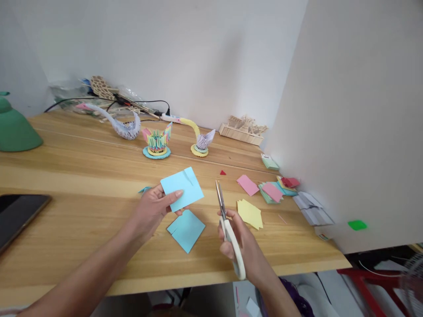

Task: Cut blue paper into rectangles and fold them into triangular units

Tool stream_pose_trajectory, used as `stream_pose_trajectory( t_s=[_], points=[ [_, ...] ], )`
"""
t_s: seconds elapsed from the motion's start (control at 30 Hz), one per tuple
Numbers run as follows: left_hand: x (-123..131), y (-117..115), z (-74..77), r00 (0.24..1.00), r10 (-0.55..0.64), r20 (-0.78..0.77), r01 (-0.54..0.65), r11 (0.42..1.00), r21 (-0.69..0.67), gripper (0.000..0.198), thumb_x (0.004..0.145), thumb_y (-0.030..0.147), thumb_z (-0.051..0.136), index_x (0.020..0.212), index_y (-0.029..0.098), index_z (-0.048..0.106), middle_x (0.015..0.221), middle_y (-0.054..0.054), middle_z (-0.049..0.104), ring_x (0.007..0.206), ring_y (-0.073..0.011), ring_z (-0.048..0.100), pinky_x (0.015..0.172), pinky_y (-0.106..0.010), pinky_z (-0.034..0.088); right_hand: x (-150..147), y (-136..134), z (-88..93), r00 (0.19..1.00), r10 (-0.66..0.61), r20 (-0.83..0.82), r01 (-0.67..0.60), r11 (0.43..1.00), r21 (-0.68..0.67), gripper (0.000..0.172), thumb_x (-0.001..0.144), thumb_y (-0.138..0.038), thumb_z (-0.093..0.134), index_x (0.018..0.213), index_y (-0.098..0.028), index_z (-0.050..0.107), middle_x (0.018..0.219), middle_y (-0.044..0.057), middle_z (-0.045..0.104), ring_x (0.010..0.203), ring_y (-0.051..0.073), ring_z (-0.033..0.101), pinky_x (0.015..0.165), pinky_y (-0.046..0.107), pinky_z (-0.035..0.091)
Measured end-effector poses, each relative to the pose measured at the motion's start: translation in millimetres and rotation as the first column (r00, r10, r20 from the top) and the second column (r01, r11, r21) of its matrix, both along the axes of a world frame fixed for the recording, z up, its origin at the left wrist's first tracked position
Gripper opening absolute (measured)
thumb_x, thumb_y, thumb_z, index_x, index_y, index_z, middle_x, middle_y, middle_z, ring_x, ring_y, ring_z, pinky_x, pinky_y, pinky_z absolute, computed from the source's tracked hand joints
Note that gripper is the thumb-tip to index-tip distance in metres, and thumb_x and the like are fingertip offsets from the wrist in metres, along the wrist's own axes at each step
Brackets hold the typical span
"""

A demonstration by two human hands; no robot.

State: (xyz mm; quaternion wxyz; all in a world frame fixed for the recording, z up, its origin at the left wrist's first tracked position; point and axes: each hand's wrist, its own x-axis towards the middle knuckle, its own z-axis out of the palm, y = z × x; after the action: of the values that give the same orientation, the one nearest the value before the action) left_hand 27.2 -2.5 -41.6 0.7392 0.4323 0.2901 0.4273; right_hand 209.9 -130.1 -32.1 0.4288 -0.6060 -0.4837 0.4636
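My left hand (161, 200) pinches a light blue square of paper (185, 187) with the thumb on top. A crease or slit shows near that paper's upper edge. Under it on the table lies another blue paper square (187, 231), with a small cut at its left side. In my right hand (239, 233) is a pair of white-handled scissors (235, 248), blades pointing up and away and almost closed. The blade tips stand apart from the held paper, to its right. A small blue folded piece (144, 189) lies behind my left wrist.
Pink (247, 185) and yellow paper squares (250, 214) lie to the right, near several paper stacks by the wall. Folded-paper swans (127, 127) and a paper basket (157, 141) stand at the back. A phone (21, 218) and a green lamp shade (16, 127) are left.
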Motion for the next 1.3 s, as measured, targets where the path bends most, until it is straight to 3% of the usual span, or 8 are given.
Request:
stream_pose_trajectory(
  t_s=[0.1,0.17,0.4,0.73,1.3],
  points=[
    [-0.6,-0.3,1.2,0.999,0.03,0.019,-0.03,1.0,0.004,0.016,0.07,0.026,0.071,0.078,0.016,0.061,0.067,0.0,0.064,0.053,-0.012,0.055,0.05,-0.024,0.045,-2.1,2.9,0.8,0.986,0.006,0.165,-0.006,1.0,-0.005,0.04,0.071,-0.032,0.067,0.105,-0.026,0.048,0.082,-0.001,0.052,0.071,0.014,0.047,0.062,0.026,0.039],
    [-0.4,-0.2,1.2,0.998,0.053,0.036,-0.053,0.999,0.004,0.016,0.07,0.025,0.071,0.077,0.016,0.06,0.066,0.001,0.064,0.053,-0.0112,0.055,0.05,-0.023,0.045,-6.1,7.0,1.2,0.98,0.046,0.192,-0.043,0.999,-0.024,0.038,0.07,-0.032,0.068,0.103,-0.026,0.05,0.083,0.0,0.054,0.073,0.015,0.049,0.065,0.027,0.04],
    [0.3,0.0,-2.4,0.999,0.019,0.026,-0.02,0.999,0.034,0.015,0.071,0.026,0.069,0.073,0.016,0.06,0.064,0.001,0.063,0.052,-0.0107,0.053,0.049,-0.023,0.045,-20.6,27.2,-1.9,0.992,0.12,0.036,-0.12,0.993,0.009,0.031,0.073,-0.028,0.066,0.101,-0.024,0.052,0.08,-0.001,0.055,0.069,0.012,0.049,0.062,0.024,0.04],
    [0.6,-4.3,6.3,0.998,0.048,-0.05,-0.046,0.998,0.05,0.023,0.062,0.03,0.073,0.078,0.015,0.064,0.066,-0.004,0.067,0.061,-0.02,0.061,0.049,-0.028,0.046,-25.1,31.2,0.9,0.993,0.106,-0.049,-0.107,0.994,-0.005,0.028,0.073,-0.024,0.064,0.099,-0.023,0.053,0.075,-0.003,0.051,0.062,0.009,0.044,0.055,0.021,0.035],
    [1.8,-0.4,1.1,0.995,-0.022,-0.094,0.027,0.998,0.05,0.02,0.063,0.029,0.072,0.067,0.014,0.059,0.059,0.0,0.063,0.049,-0.0128,0.053,0.048,-0.025,0.045,-26.8,26.9,-7.3,0.991,0.119,-0.056,-0.119,0.993,0.005,0.034,0.08,-0.037,0.059,0.108,-0.017,0.058,0.061,-0.005,0.04,0.052,0.007,0.034,0.047,0.021,0.028]
  ],
)
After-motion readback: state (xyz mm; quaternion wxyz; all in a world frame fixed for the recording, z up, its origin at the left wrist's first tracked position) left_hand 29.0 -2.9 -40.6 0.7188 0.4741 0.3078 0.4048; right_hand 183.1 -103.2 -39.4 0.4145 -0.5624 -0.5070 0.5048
